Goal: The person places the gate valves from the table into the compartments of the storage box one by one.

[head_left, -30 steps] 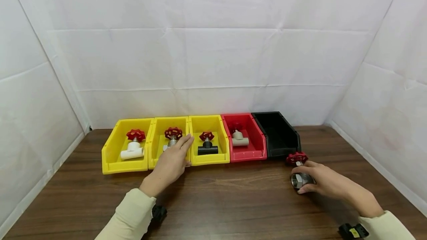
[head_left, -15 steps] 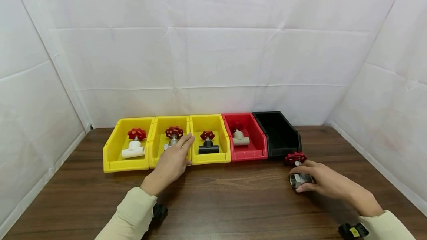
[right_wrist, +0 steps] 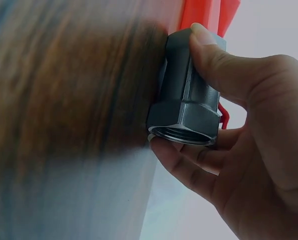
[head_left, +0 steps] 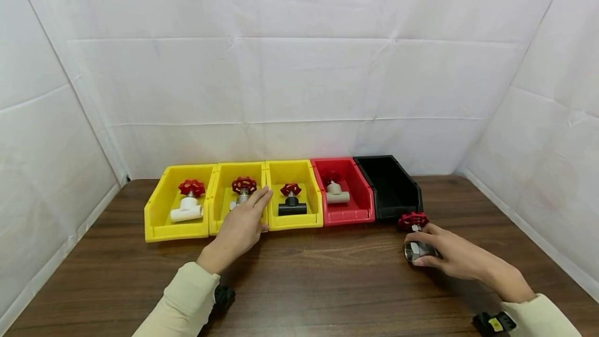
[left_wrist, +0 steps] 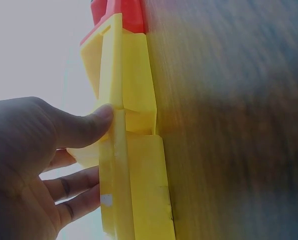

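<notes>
My right hand (head_left: 451, 254) grips a metal valve with a red handwheel (head_left: 413, 220) in front of the black bin (head_left: 398, 212). In the right wrist view, thumb and fingers hold the hexagonal metal valve body (right_wrist: 184, 95), its threaded opening showing. It lies at or just above the tabletop; I cannot tell whether they touch. My left hand (head_left: 238, 230) reaches over the front of the middle yellow bin (head_left: 237, 166), fingers straight. Its thumb (left_wrist: 101, 120) touches the rim where two yellow bins meet. Partly hidden behind that hand is another metal valve (head_left: 244, 186).
Left of it, a yellow bin (head_left: 175, 235) holds a white valve (head_left: 188, 208). Another yellow bin (head_left: 295, 222) has a black valve (head_left: 292, 206), and the red bin (head_left: 348, 216) a beige valve (head_left: 335, 193). White sheeting (head_left: 299, 82) surrounds the wooden table (head_left: 327, 285).
The right hand has shifted slightly left and away from me with the valve. My left hand keeps its place at the yellow bins.
</notes>
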Action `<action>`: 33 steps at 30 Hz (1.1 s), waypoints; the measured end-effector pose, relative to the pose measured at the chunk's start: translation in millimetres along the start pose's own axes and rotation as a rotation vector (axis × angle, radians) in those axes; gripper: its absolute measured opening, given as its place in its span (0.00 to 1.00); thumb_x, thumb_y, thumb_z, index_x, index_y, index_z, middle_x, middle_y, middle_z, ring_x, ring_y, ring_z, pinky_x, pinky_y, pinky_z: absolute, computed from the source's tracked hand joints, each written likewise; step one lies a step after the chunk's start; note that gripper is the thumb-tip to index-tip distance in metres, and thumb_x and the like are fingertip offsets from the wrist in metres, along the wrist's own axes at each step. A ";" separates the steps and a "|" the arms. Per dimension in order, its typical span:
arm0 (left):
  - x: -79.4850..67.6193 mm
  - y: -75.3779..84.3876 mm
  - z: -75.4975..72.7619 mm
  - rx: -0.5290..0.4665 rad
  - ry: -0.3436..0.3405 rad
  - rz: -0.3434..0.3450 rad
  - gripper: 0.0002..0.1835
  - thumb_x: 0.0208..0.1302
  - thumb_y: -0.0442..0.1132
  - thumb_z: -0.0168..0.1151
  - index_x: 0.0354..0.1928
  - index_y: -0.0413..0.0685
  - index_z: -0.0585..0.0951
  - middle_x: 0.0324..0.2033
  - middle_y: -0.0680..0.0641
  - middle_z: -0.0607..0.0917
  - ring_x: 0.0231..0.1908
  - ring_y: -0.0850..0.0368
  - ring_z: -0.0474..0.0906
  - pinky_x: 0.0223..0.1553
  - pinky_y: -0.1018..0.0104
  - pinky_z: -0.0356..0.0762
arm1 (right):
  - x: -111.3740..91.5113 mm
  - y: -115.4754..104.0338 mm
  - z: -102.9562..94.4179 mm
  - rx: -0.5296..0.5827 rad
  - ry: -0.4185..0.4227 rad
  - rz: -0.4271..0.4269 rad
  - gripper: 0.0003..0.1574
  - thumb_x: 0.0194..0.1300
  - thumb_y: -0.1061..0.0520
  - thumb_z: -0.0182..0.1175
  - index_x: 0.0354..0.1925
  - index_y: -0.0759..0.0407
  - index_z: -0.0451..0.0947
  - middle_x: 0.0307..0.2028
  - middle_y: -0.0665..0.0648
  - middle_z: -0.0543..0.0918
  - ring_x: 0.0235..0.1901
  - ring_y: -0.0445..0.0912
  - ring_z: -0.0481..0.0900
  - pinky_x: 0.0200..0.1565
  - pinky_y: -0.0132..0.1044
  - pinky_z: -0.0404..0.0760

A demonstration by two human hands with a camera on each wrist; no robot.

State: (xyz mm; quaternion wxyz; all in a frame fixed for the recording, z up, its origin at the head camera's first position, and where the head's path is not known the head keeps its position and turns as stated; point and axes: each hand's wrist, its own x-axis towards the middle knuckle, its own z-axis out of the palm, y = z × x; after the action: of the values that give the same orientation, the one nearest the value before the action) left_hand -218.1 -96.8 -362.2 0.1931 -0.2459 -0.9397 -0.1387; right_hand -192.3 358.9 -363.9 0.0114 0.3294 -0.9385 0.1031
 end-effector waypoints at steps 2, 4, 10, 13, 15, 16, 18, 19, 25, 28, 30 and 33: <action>0.1 -0.1 -0.2 -0.001 0.000 0.001 0.38 0.55 0.36 0.71 0.68 0.39 0.66 0.66 0.41 0.67 0.40 0.43 0.80 0.42 0.53 0.80 | 0.3 -0.4 0.0 0.000 0.000 0.003 0.26 0.65 0.39 0.58 0.57 0.48 0.75 0.41 0.46 0.71 0.32 0.34 0.68 0.31 0.32 0.69; 0.2 -0.1 -0.4 0.000 0.000 0.003 0.38 0.56 0.36 0.71 0.68 0.39 0.66 0.66 0.41 0.67 0.41 0.43 0.80 0.43 0.52 0.79 | 0.5 -0.5 0.1 -0.003 -0.001 0.003 0.27 0.65 0.39 0.58 0.57 0.48 0.75 0.41 0.46 0.71 0.32 0.34 0.68 0.31 0.32 0.69; -0.4 -0.2 -0.6 -0.005 0.014 0.012 0.38 0.55 0.36 0.71 0.67 0.38 0.67 0.65 0.40 0.68 0.40 0.43 0.80 0.41 0.52 0.80 | 2.5 -1.8 0.7 -0.009 0.004 -0.013 0.28 0.65 0.39 0.58 0.58 0.49 0.75 0.40 0.45 0.70 0.31 0.34 0.67 0.31 0.31 0.67; -0.5 -0.5 -0.5 -0.008 0.020 0.017 0.38 0.55 0.36 0.71 0.67 0.38 0.67 0.65 0.40 0.68 0.39 0.43 0.80 0.40 0.52 0.80 | 4.1 -3.5 0.5 -0.013 0.010 -0.021 0.27 0.64 0.38 0.58 0.57 0.48 0.75 0.40 0.44 0.70 0.31 0.34 0.66 0.31 0.30 0.66; -0.6 -0.9 -0.2 -0.006 0.021 0.020 0.38 0.56 0.36 0.71 0.67 0.38 0.67 0.65 0.40 0.68 0.38 0.43 0.80 0.39 0.52 0.80 | 4.6 -5.0 0.2 -0.016 0.007 -0.018 0.27 0.64 0.38 0.58 0.57 0.47 0.75 0.39 0.44 0.69 0.30 0.34 0.66 0.31 0.30 0.66; -0.6 -0.9 -0.2 -0.006 0.023 0.022 0.38 0.55 0.36 0.71 0.67 0.38 0.67 0.65 0.40 0.68 0.38 0.43 0.80 0.39 0.52 0.80 | 4.8 -5.7 0.2 -0.018 0.006 -0.016 0.27 0.64 0.38 0.58 0.57 0.47 0.75 0.39 0.44 0.70 0.31 0.34 0.66 0.31 0.30 0.67; -0.7 -1.1 -0.2 -0.005 0.025 0.025 0.38 0.55 0.36 0.71 0.67 0.38 0.67 0.65 0.40 0.68 0.38 0.43 0.80 0.39 0.52 0.80 | 5.0 -7.1 0.0 -0.021 0.007 -0.014 0.27 0.64 0.38 0.58 0.57 0.48 0.75 0.39 0.45 0.70 0.31 0.34 0.66 0.31 0.30 0.67; -0.9 -1.2 -0.2 -0.005 0.025 0.025 0.38 0.55 0.36 0.71 0.67 0.38 0.67 0.65 0.40 0.68 0.38 0.43 0.80 0.39 0.52 0.80 | 5.3 -7.9 0.0 -0.022 0.005 -0.015 0.27 0.64 0.38 0.58 0.57 0.48 0.75 0.39 0.45 0.70 0.31 0.34 0.66 0.31 0.30 0.67; -1.1 -0.4 -1.6 -0.011 0.013 0.016 0.38 0.54 0.36 0.72 0.67 0.37 0.67 0.65 0.40 0.68 0.41 0.42 0.80 0.42 0.51 0.79 | 6.3 -12.3 -2.7 -0.034 0.005 -0.026 0.28 0.64 0.38 0.58 0.57 0.49 0.75 0.39 0.45 0.69 0.30 0.34 0.66 0.31 0.30 0.67; -0.4 -0.3 -1.9 -0.011 0.010 0.017 0.39 0.54 0.37 0.72 0.67 0.37 0.67 0.65 0.40 0.68 0.43 0.42 0.80 0.44 0.51 0.79 | 6.7 -14.6 -6.1 -0.041 0.002 -0.031 0.27 0.64 0.39 0.58 0.57 0.48 0.75 0.39 0.44 0.69 0.30 0.34 0.65 0.30 0.29 0.66; 0.1 -0.3 -1.7 -0.008 0.010 0.018 0.39 0.54 0.37 0.72 0.67 0.37 0.66 0.65 0.40 0.68 0.43 0.42 0.80 0.45 0.51 0.79 | 7.1 -15.8 -8.2 -0.043 0.001 -0.038 0.27 0.64 0.39 0.58 0.57 0.48 0.75 0.39 0.44 0.69 0.29 0.34 0.65 0.30 0.29 0.66; 0.4 -0.5 -1.0 -0.006 0.009 0.017 0.39 0.54 0.36 0.72 0.67 0.37 0.66 0.65 0.40 0.68 0.42 0.42 0.80 0.44 0.51 0.79 | 7.9 -17.0 -10.1 -0.042 0.007 -0.057 0.26 0.64 0.40 0.58 0.57 0.48 0.75 0.38 0.44 0.68 0.29 0.33 0.65 0.30 0.29 0.66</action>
State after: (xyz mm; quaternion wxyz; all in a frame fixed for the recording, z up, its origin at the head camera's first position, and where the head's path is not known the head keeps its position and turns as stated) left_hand -218.4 -97.3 -361.3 0.1975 -0.2537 -0.9364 -0.1410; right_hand -188.4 343.0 -350.1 0.0246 0.3551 -0.9307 0.0843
